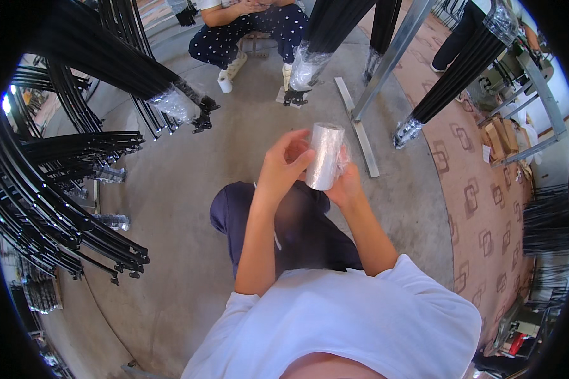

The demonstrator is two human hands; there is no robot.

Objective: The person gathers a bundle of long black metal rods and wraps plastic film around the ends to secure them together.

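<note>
Nearest the camera is the wearer's white shirt, with the dark trousers of the bent legs beyond it. Both forearms extend forward over the legs.

The right hand is closed around the lower right side of a shiny roll of clear film. Its fingers are largely hidden behind the roll. The roll is held above the legs, nearly upright in view, with its top end tilted slightly to the right.

The left hand is positioned at the left side of the roll. It is partly open: the fingers are curved, and the thumb is separated from them by a visible gap. The thumb tip lies at the roll's left edge; contact cannot be confirmed.

Beyond the hands, a flat metal bar lies on the concrete floor. To the right is a patterned carpet. To the left, curved black rods project in stacked rows. Bundles of black rods slant down ahead on both sides, their lower ends wrapped in clear film.

Farther ahead, a crouching person in dotted trousers faces the wearer. A small white cylinder stands beside that person's shoe.
</note>
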